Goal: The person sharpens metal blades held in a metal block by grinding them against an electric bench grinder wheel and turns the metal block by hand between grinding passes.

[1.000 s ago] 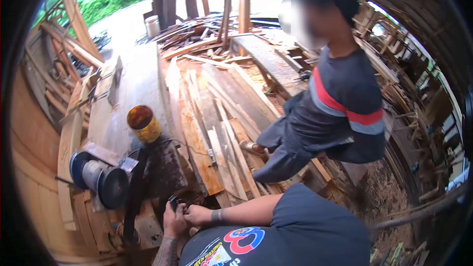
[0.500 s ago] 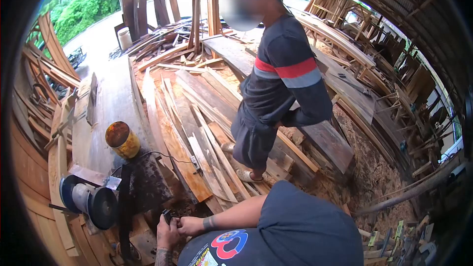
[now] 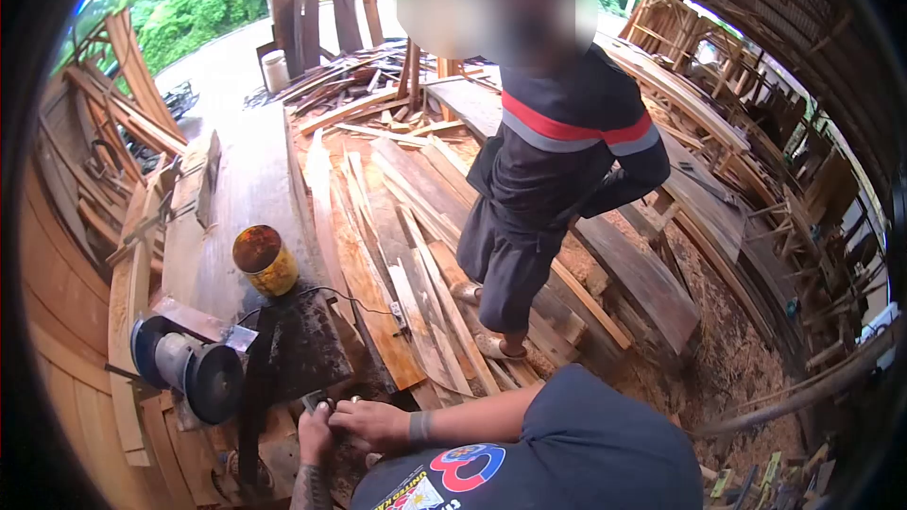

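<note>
Low in the view, my left hand [image 3: 316,436] is closed round a small dark object [image 3: 315,399], whose details are too small to make out. My right hand [image 3: 374,424] is beside it, fingers bent and meeting the left thumb area; whether it also grips the object is unclear. Both hands are in front of my dark shirt, just below a dark, stained bench surface [image 3: 300,349]. Up and left of them is a double-wheeled grinder [image 3: 179,361]. A yellow, rusty can [image 3: 265,261] stands on the bench behind it.
Another person [image 3: 567,170] in a dark top with red and grey stripes stands ahead to the right. Long boards [image 3: 378,255] and scraps cover the ground. A cable with a small socket [image 3: 397,312] crosses them. More planks [image 3: 638,274] lie at right.
The view swung left, then partly back right. The other person has turned and stands with an arm bent behind. My right hand's fingers have shifted near the left thumb.
</note>
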`<state>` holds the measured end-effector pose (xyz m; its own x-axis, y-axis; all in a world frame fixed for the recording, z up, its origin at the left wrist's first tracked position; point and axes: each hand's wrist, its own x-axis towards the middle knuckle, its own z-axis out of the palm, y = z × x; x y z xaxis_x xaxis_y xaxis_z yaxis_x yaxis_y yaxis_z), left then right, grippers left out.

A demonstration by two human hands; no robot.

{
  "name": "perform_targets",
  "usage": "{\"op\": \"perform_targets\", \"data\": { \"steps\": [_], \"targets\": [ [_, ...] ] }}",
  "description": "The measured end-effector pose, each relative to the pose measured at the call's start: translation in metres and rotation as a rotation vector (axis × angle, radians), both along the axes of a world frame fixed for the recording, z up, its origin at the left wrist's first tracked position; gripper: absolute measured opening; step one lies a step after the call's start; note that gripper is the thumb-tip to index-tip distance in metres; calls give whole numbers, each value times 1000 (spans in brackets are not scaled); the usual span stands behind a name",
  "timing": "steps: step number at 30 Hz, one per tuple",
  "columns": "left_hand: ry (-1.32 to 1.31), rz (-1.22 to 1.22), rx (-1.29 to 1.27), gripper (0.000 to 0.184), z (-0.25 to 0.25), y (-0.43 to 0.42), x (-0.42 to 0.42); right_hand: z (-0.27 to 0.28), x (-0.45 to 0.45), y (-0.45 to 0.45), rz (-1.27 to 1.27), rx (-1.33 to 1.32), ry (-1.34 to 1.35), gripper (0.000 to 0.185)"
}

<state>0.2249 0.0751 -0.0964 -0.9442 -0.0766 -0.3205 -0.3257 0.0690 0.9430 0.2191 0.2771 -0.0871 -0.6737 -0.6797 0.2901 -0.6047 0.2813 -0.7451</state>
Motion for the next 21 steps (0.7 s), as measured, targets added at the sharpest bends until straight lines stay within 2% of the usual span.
{"op": "perform_targets", "data": {
  "steps": [1,3,4,5,6,7,8,10,11,12,13,14,15,17,20,21],
  "targets": [
    [-18,13,73,34,-5,-10,-7,1,-3,-3,31,-42,34,25],
    [89,-40,-119,36,0,-21,-14,4,-11,-5,87,-127,96,23],
    [84,-30,-61,38,-1,-24,-18,15,-16,-1,178,-168,117,19],
    [37,53,140,39,-3,-21,-18,15,-22,0,260,-202,142,16],
    [210,-47,-119,39,1,-26,-18,26,-28,10,273,-192,210,16],
    [85,8,85,41,-24,-38,-29,34,-32,18,311,-196,261,17],
    [66,41,142,40,-10,-33,-30,18,-41,19,379,-222,77,19],
    [-24,90,273,38,43,-16,-25,27,-55,16,294,-217,159,21],
    [-62,116,333,37,63,-13,-24,40,-50,10,91,-211,113,22],
    [-82,130,388,36,78,-9,-26,59,-52,9,45,-221,162,26],
    [22,128,363,38,73,-10,-26,76,-48,6,-42,-196,32,29],
    [33,124,388,37,80,-7,-23,94,-45,4,-96,-65,0,34],
    [45,120,413,37,86,-6,-20,88,-49,1,-60,-35,75,41],
    [162,98,337,42,42,-10,-35,81,-56,0,-22,-9,176,32],
    [74,216,635,59,53,-5,-38,81,-57,-5,58,-69,115,19],
    [48,209,676,62,59,-4,-37,79,-61,-5,117,-71,296,17]
  ]
}}
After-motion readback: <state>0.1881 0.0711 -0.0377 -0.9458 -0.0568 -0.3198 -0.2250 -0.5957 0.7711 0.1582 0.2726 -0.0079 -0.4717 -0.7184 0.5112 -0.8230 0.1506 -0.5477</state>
